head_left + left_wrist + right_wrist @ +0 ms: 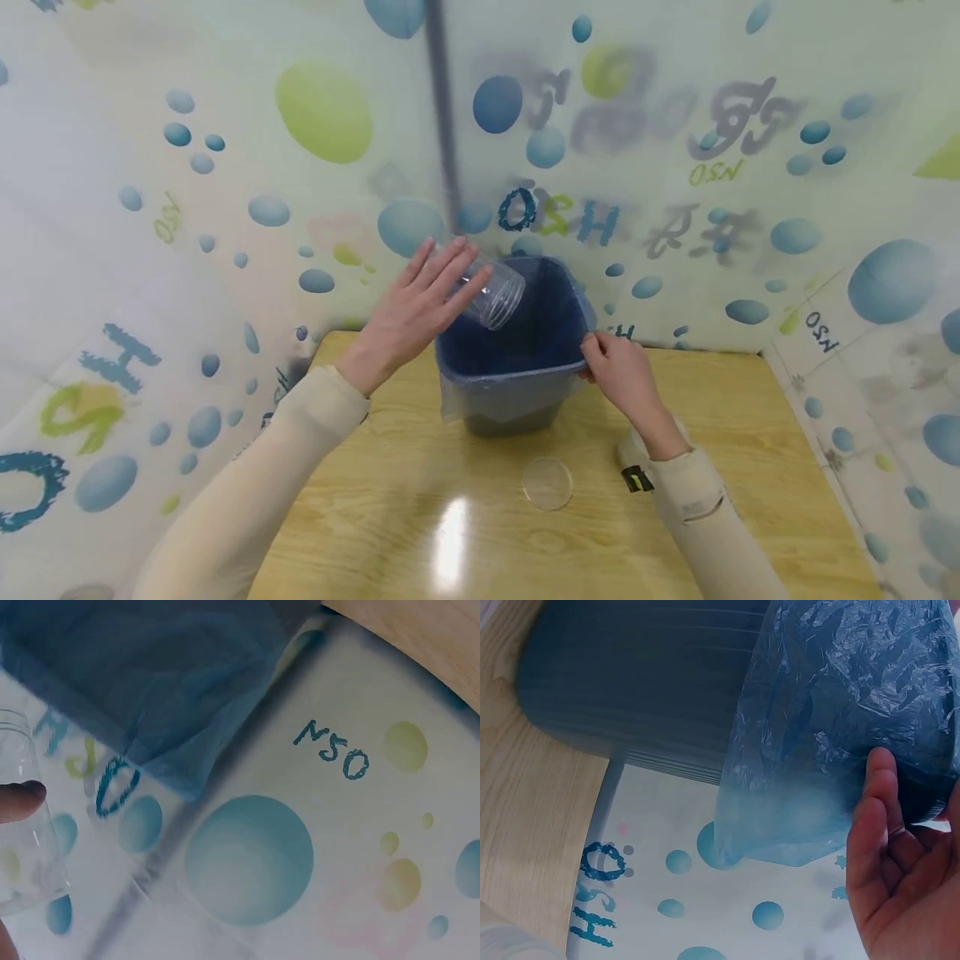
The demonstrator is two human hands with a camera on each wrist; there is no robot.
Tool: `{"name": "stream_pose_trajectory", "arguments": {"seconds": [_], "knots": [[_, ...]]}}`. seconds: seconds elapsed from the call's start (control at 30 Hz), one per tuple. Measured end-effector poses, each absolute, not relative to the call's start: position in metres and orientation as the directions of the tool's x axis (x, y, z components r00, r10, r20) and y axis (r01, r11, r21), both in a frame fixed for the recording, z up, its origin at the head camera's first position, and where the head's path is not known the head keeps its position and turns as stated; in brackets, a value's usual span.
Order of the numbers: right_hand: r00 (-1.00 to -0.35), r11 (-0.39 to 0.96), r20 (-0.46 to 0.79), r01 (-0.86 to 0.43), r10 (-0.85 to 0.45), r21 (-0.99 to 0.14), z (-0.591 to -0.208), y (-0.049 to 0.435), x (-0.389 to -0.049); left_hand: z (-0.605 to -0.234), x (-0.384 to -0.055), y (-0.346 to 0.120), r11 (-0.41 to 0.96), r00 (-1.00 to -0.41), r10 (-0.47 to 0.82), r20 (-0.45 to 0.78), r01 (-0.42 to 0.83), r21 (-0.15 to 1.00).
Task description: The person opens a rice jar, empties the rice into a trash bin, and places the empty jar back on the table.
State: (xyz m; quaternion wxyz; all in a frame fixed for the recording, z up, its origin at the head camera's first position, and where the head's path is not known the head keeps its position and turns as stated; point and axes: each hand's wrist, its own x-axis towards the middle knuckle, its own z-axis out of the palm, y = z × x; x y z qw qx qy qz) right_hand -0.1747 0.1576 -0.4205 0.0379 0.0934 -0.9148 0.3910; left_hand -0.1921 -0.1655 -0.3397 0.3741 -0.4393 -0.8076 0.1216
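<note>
The left hand (420, 310) held a clear jar (498, 298) at the left side of a blue bin (512, 423). In the head view its four fingers lay nearly straight and a little spread across the jar's outer side, the thumb hidden behind them; in the left wrist view a single digit pressed against the clear wall. The jar lay tipped on its side, its threaded mouth over the bin's opening and turned toward the right and near.

The right hand (619, 372) was at the bin's right near corner, thumb and forefinger pinching the rim together with the thin bluish liner (802, 742) folded over it. Its other fingers were curled in close together below, beside the liner's loose edge. The bin stood upright on a wood-grain table (390, 500), near the far wall (660, 208), which was printed with blue and green dots and letters.

A clear round disc (547, 483) lay flat on the table, on the near side of the bin. Beside the right wrist, and partly hidden by it, was a pale rounded thing (633, 450) with a black patch; what it was could not be told. Pale sleeves (258, 479) covered both forearms.
</note>
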Motion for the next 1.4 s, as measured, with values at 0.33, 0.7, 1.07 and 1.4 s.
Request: {"name": "stream_pose_trajectory", "arguments": {"seconds": [0.33, 0.7, 1.07, 1.4], "knots": [[-0.981, 0.688, 0.128, -0.194, -0.146, -0.700, -0.418, 0.154, -0.175, -0.330, -0.188, -0.170, 0.583, -0.334, 0.796, 0.505, 0.648, -0.491], [-0.983, 0.692, 0.126, -0.183, -0.133, -0.698, -0.417, 0.152, -0.175, -0.295, -0.187, -0.175, 0.511, -0.266, 0.848, 0.458, 0.636, -0.578], [-0.982, 0.729, 0.111, -0.188, -0.153, -0.659, -0.413, 0.157, -0.179, -0.243, -0.183, -0.167, 0.397, -0.299, 0.914, 0.273, 0.527, -0.751], [-0.982, 0.724, 0.107, -0.186, -0.154, -0.664, -0.411, 0.153, -0.176, -0.304, -0.187, -0.173, 0.367, -0.305, 0.924, 0.230, 0.540, -0.758]]}}
